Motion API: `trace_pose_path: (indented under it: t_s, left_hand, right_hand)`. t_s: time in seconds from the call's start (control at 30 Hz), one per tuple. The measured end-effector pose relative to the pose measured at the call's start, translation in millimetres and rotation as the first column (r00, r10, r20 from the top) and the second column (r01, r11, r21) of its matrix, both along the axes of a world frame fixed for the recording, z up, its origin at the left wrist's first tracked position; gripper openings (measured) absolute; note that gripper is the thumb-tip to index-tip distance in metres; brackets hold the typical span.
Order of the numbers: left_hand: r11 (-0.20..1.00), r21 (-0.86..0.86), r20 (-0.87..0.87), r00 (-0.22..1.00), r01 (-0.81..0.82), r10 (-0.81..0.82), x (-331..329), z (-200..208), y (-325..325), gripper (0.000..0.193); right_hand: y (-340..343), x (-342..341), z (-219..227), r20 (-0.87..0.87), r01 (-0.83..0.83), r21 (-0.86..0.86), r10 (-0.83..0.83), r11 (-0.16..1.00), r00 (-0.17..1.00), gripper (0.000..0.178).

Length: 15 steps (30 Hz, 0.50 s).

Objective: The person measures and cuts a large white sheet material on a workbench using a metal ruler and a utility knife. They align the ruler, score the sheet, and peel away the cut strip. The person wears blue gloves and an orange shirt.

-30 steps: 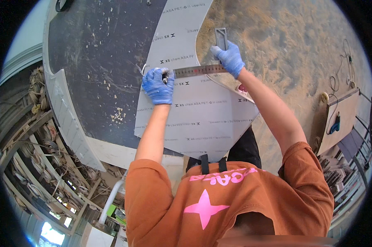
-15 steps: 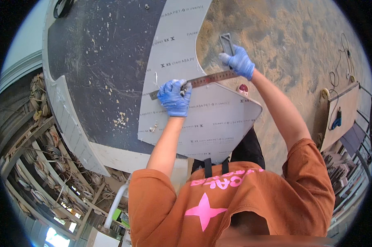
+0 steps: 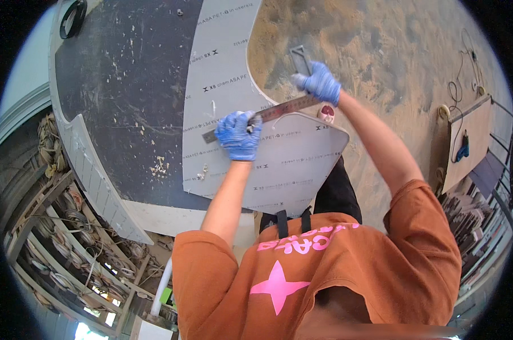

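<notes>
My left hand (image 3: 238, 136), in a blue glove, presses on the metal blade of a try square (image 3: 290, 106). A small dark metal thing (image 3: 253, 123) is pinched in its fingers; its kind is hidden. Beyond the panel's curved edge, my gloved right hand (image 3: 320, 83) is closed round the square's grey handle (image 3: 300, 59). The blade, marked with a scale, slants across a grey panel (image 3: 256, 170) with printed film and a curved outline. Bits of white shaving (image 3: 202, 173) lie on the panel.
Beneath the panel is a dark scuffed tabletop (image 3: 120, 85) with a black ring (image 3: 73, 20) at its far left. Racks of coiled material (image 3: 77, 226) stand at lower left. A wooden board (image 3: 469, 141) with a cable beside it is on the right, above a dusty floor (image 3: 381, 51).
The panel and tabletop appear slightly further left in view. My right hand and the square's handle have shifted a little left too; my left hand stays nearly where it was.
</notes>
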State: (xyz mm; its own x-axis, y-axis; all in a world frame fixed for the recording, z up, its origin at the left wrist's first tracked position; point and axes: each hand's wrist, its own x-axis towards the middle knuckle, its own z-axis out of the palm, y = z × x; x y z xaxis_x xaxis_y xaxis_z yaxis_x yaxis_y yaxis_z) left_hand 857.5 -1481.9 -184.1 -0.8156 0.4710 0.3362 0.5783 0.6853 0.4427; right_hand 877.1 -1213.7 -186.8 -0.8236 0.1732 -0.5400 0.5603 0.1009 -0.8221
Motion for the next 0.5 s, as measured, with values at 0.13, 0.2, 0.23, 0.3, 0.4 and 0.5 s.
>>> trace_pose_path:
  t_s: [0.13, 0.2, 0.23, 0.3, 0.4, 0.5]
  left_hand:
    - [1.000, 0.016, 0.033, 0.999, -0.019, 0.019, 16.1, -4.2, 11.3, 0.023]
    - [0.998, -0.012, 0.070, 0.996, -0.057, 0.058, 17.5, -3.0, 11.1, 0.023]
    - [0.998, -0.043, 0.017, 0.999, -0.042, 0.042, 16.8, -1.8, 10.2, 0.022]
    - [0.999, -0.044, 0.009, 1.000, -0.020, 0.020, 15.1, -0.6, 8.7, 0.021]
    - [0.999, -0.042, 0.025, 0.999, 0.035, -0.034, 17.3, -0.4, 8.8, 0.021]
    - [0.992, -0.014, 0.041, 0.991, 0.127, -0.127, 26.2, -2.3, 12.1, 0.021]
  right_hand:
    - [10.9, 12.0, -3.9, -0.094, 0.036, 0.039, -0.032, 0.999, 0.995, 0.033]
    - [-2.3, 24.0, -5.1, -0.035, 0.124, 0.007, -0.124, 0.992, 0.992, 0.031]
    - [-11.2, 33.5, -3.5, -0.004, 0.190, 0.000, -0.190, 0.982, 0.982, 0.031]
    - [-18.2, 42.9, -2.7, 0.075, 0.237, -0.003, -0.236, 0.972, 0.969, 0.030]
    - [-11.8, 45.9, -3.6, -0.024, 0.188, -0.027, -0.189, 0.982, 0.982, 0.030]
    - [21.8, 47.6, -4.2, 0.012, 0.125, -0.032, -0.125, 0.992, 0.992, 0.030]
